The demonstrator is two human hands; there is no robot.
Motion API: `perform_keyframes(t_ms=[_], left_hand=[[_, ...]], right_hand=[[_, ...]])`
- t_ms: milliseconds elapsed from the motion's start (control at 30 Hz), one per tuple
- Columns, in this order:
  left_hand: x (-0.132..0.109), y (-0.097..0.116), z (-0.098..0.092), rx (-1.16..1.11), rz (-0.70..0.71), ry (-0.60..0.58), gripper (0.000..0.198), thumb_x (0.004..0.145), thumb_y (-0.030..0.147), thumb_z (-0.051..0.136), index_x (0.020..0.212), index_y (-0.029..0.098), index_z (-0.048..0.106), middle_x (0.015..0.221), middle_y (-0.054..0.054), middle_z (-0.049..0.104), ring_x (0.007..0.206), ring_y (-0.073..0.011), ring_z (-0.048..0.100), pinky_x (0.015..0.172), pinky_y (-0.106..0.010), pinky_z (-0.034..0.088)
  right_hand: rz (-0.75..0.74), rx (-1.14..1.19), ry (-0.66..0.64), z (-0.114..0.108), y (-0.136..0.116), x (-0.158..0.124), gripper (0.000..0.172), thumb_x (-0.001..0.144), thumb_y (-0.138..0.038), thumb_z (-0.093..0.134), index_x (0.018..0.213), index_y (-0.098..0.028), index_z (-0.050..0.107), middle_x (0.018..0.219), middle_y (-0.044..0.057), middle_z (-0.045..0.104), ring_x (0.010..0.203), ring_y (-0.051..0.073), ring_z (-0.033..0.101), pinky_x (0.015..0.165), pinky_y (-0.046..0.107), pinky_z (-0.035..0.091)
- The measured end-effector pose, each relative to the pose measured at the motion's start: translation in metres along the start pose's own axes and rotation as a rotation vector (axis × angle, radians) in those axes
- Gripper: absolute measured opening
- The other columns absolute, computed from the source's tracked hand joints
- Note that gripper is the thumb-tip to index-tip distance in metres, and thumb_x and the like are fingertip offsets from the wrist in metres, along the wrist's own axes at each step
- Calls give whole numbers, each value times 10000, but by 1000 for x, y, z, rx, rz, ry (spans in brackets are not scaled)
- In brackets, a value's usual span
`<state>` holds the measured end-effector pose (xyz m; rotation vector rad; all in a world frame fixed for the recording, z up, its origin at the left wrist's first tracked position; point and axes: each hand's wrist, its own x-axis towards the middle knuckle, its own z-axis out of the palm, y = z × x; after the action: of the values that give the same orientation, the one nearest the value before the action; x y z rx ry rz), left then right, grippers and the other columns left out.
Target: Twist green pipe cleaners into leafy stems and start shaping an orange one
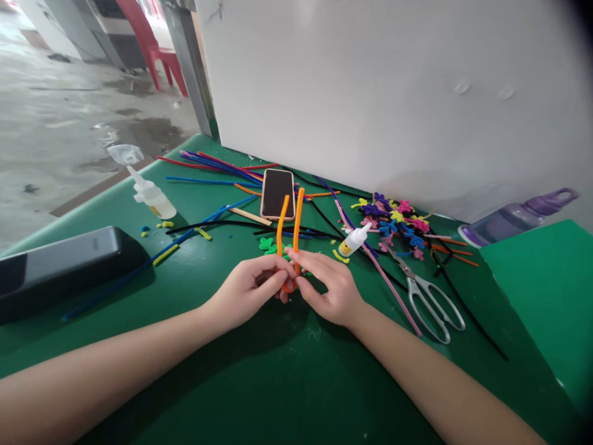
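Note:
An orange pipe cleaner (298,216) is bent into a narrow U, its two ends pointing up and away from me. My left hand (252,283) pinches it near the bend on the left side. My right hand (331,285) grips the other side, thumb low and fingers along the stem. Both hands meet close to the bend, which the fingers partly hide. Just beyond them lies a green pipe-cleaner shape (267,245) with rounded loops, partly covered by the hands. A small white glue bottle (354,241) lies tilted to the right of my right hand.
A phone (278,194) lies behind the hands. Scissors (428,303) and a pile of colourful pipe-cleaner flowers (398,222) are on the right, near a purple water bottle (514,216). At left are a dropper bottle (155,196) and a black box-like object (65,269). Loose pipe cleaners (217,165) lie toward the back.

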<state>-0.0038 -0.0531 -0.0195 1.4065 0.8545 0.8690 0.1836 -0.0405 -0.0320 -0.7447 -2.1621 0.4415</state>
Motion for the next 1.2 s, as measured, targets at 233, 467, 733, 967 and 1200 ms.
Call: perform_keyframes(t_ms=[233,467,733,967,1200], left_hand=[[0,4,-4,67,22,-90,352,948,317,338,859,119,615,778,-33,626,678,-124,605,664,-250,463],[-5,3,-6,401,165,-351,514,958,376,242,644,135,570,642,-32,585,605,-116,521,643,-229,422],[-11,4,2,624,374,-486,433,932,307,342,594,158,568,546,-23,582,535,-117,503,556,-227,376],[-12,2,5,769,419,-503,378,893,271,425,536,168,493,502,1,517,493,-105,438,513,-240,319],[-13,4,4,787,374,-541,361,898,280,415,571,170,522,529,4,537,501,-103,447,494,-235,323]], right_hand=[[29,34,-35,-3,-1,1,419,858,-142,461,1273,-179,504,1213,79,611,1084,170,585,921,352,500],[1,57,-86,-4,-2,3,398,878,-142,414,1261,-192,511,1208,73,618,1084,166,583,909,356,500],[-59,176,-94,4,-16,3,220,880,-259,501,1007,-151,645,989,100,709,931,179,661,840,331,534],[100,301,10,9,-29,4,123,830,-226,583,868,-180,690,889,67,733,827,163,679,769,292,545],[301,485,35,8,-35,4,98,768,-207,631,829,-172,700,841,66,724,783,168,668,745,308,543]])
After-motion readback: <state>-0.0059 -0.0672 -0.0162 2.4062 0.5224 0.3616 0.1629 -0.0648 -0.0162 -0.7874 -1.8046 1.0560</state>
